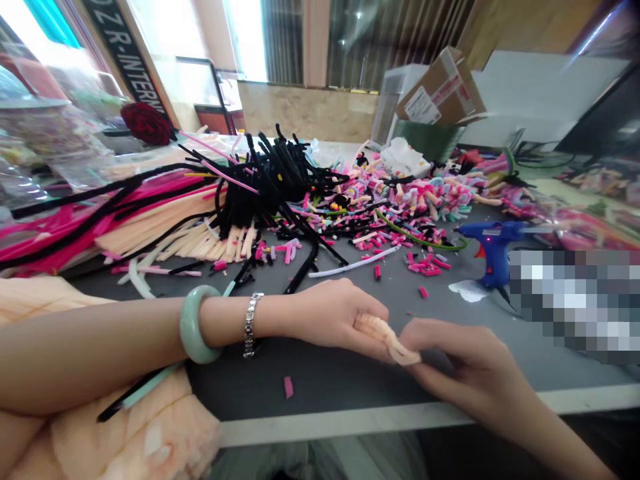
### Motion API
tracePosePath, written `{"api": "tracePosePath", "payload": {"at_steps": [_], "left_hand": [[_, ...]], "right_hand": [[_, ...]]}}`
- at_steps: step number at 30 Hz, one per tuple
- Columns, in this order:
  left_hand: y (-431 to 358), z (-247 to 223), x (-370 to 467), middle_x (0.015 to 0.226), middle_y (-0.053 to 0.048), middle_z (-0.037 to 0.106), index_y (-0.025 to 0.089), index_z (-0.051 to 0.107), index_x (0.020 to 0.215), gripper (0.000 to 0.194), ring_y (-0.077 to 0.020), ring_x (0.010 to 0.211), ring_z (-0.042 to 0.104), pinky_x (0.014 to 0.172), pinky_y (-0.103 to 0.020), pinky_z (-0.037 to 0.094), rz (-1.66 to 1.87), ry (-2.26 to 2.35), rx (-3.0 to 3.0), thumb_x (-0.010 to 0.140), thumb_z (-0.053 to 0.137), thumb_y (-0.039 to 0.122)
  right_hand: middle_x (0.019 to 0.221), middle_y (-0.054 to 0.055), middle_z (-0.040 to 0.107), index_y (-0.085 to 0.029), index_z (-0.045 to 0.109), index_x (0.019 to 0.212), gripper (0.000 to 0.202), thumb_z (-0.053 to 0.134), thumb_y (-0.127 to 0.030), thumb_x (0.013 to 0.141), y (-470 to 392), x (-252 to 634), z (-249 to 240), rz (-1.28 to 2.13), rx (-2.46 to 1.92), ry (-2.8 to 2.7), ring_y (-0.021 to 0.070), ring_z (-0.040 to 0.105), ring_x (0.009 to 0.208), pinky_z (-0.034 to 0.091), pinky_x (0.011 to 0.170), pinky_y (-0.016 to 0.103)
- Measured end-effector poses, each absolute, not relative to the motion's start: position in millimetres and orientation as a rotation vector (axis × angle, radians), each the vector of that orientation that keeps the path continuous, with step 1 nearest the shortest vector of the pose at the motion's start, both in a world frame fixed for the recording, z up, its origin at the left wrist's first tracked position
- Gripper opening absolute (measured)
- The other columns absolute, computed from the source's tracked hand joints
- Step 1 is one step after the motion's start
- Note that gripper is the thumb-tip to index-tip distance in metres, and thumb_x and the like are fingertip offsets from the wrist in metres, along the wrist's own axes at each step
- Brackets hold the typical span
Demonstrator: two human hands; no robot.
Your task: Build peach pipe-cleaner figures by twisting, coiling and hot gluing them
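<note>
Apparently, a shaping step is in hand: a peach, fuzzy, ridged piece (377, 329) is gripped by the left hand (333, 317) above the near side of the dark grey table (250, 393), its right end pinched by the right hand (473, 357). A steady left hold seems called for next.

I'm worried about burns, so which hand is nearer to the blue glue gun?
Right. The right hand is on the near side of the blue glue gun; the left hand is farther away, off to the gun's left. Both hold the peach pipe-cleaner piece.
</note>
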State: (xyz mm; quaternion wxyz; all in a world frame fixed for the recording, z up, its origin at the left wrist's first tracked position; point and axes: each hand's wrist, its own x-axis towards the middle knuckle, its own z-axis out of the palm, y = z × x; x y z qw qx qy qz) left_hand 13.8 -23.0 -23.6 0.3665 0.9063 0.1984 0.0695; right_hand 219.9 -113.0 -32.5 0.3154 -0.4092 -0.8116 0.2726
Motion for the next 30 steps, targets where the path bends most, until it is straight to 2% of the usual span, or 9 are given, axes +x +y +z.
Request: {"api": "tracePosePath", "payload": {"at_steps": [4, 12, 21, 30], "left_hand": [[-19.9, -24.5, 14.5, 0.058, 0.005, 0.052, 0.016, 0.064, 0.074, 0.044, -0.0063, 0.054, 0.04, 0.049, -0.018, 0.025, 0.159, 0.468, 2.348, 0.077, 0.06, 0.06], [-19.9, -27.5, 14.2, 0.057, 0.004, 0.053, 0.017, 0.065, 0.074, 0.041, -0.0064, 0.053, 0.04, 0.05, -0.019, 0.025, 0.17, 0.418, 2.404, 0.079, 0.06, 0.057], [-20.5, -24.1, 15.8, 0.057, 0.005, 0.053, 0.017, 0.065, 0.076, 0.045, -0.0062, 0.052, 0.041, 0.047, -0.019, 0.024, 0.156, 0.477, 2.397, 0.079, 0.057, 0.061], [-24.5, -22.7, 15.2, 0.056, 0.004, 0.051, 0.017, 0.063, 0.073, 0.042, -0.0065, 0.052, 0.042, 0.049, -0.018, 0.026, 0.201, 0.477, 2.433, 0.079, 0.058, 0.059]], "right_hand": [[0.076, -0.002, 0.067, -0.022, 0.062, 0.084, 0.009, 0.058, -0.014, 0.084, -112.3, 220.5, -31.7, 0.796, -1.036, -2.174, 0.0085, 0.062, 0.07, 0.046, 0.067, 0.017], [0.074, -0.003, 0.064, -0.022, 0.06, 0.081, 0.012, 0.055, -0.012, 0.087, -112.1, 222.1, -33.1, 0.819, -1.017, -2.223, 0.0069, 0.06, 0.069, 0.044, 0.065, 0.016], [0.079, 0.002, 0.067, -0.021, 0.061, 0.087, 0.007, 0.056, -0.018, 0.083, -115.7, 218.3, -30.0, 0.799, -1.078, -2.128, 0.0147, 0.061, 0.071, 0.047, 0.068, 0.026], [0.078, 0.001, 0.069, -0.021, 0.063, 0.077, 0.011, 0.057, -0.019, 0.086, -112.9, 214.5, -33.1, 0.766, -1.128, -2.021, 0.0135, 0.063, 0.072, 0.047, 0.067, 0.024]]}}
